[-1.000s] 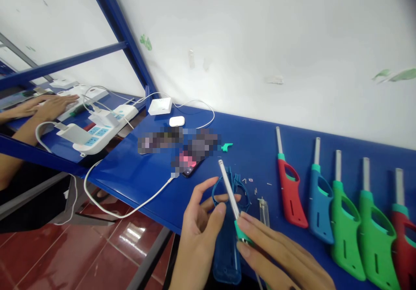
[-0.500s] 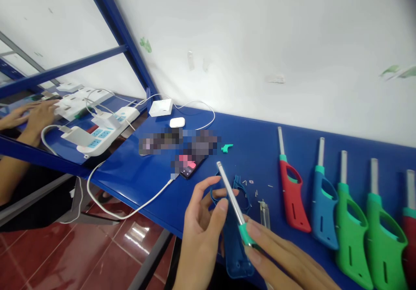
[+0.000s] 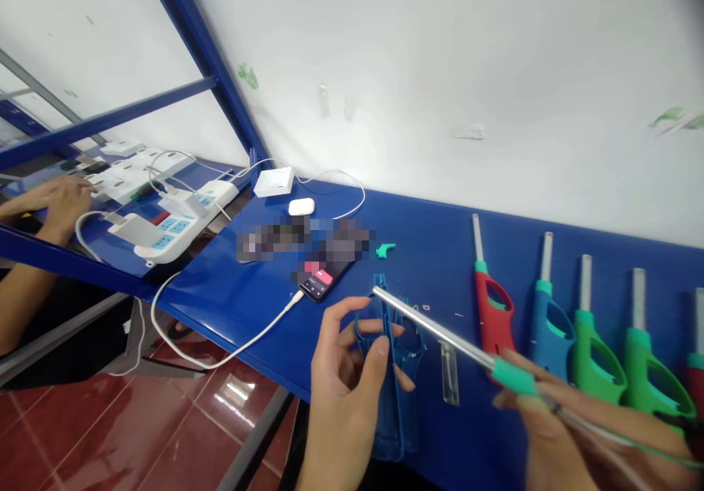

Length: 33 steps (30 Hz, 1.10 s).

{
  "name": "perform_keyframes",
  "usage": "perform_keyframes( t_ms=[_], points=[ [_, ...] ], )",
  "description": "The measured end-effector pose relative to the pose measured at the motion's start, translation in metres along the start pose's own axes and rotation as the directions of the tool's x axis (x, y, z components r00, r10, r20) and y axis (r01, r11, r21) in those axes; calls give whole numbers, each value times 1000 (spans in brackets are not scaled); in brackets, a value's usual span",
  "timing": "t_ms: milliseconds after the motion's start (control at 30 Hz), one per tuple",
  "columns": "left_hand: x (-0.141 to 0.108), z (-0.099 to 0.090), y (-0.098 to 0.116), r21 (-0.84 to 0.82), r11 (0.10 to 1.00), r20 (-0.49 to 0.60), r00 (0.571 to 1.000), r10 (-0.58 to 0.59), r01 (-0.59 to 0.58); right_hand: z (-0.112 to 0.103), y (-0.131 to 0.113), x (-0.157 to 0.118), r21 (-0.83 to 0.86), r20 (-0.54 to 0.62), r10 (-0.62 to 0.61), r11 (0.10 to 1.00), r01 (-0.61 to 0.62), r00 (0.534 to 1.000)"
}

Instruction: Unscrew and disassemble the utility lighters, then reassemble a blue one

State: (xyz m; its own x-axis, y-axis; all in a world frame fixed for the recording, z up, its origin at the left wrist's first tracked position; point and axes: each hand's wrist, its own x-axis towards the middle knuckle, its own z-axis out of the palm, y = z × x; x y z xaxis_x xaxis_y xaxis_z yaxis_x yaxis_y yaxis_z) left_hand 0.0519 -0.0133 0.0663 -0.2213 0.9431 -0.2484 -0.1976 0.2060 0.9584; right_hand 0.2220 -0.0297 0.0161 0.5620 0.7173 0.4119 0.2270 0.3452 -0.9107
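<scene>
My left hand (image 3: 349, 381) is closed around a blue lighter casing (image 3: 388, 410), which looks like two halves side by side. Between the fingers of my right hand (image 3: 572, 432) is a metal lighter nozzle (image 3: 434, 327) with a green collar (image 3: 514, 377); thin wires trail from it. The nozzle slants up to the left, its tip near the top of the casing. A clear fuel tank (image 3: 449, 374) lies on the table right of the casing. Beyond my left hand lies a small green trigger (image 3: 386, 250). The right hand is partly blurred.
Red (image 3: 493, 304), blue (image 3: 551, 337) and green lighters (image 3: 597, 359) stand in a row on the blue table (image 3: 429, 234). A phone (image 3: 316, 286) on a cable, a white case (image 3: 301, 207) and a power strip (image 3: 190, 220) are to the left. Another person's hands (image 3: 66, 198) show at far left.
My right hand has moved right with the nozzle, drawing it away from the casing and tilting it flatter; trailing wires now show. The casing in my left hand has turned, showing two halves.
</scene>
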Motion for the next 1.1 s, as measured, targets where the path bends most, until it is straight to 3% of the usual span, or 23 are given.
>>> perform_keyframes(
  t_ms=[100, 333, 533, 633, 767, 967, 1100],
  points=[
    [-2, -3, 1, 72, 997, -30, 1000, -10, 12, -1, -1, 27, 122, -52, 170, 979, -163, 984],
    [-7, -10, 9, 198, 979, 164, 984, -76, 43, -12, -14, 61, 115, 110, 418, 896, -429, 902],
    [-13, -13, 7, 245, 968, 270, 955, -125, 58, -7, -25, 75, 61, 248, 348, 926, -373, 904],
    [-14, -16, 2, 246, 965, 329, 930, -167, 86, -2, -29, 80, 45, 360, 289, 944, -326, 887],
    [-15, -16, 0, 202, 972, 390, 900, -193, 121, 6, -34, 85, 23, 422, 257, 956, -294, 869],
    [-14, -14, -4, 95, 979, 456, 866, -206, 183, 13, -40, 81, 34, 453, 325, 924, -381, 830],
    [-13, -12, -4, 39, 975, 418, 882, -217, 221, 13, -39, 69, -3, 526, 399, 884, -468, 751]
  ],
)
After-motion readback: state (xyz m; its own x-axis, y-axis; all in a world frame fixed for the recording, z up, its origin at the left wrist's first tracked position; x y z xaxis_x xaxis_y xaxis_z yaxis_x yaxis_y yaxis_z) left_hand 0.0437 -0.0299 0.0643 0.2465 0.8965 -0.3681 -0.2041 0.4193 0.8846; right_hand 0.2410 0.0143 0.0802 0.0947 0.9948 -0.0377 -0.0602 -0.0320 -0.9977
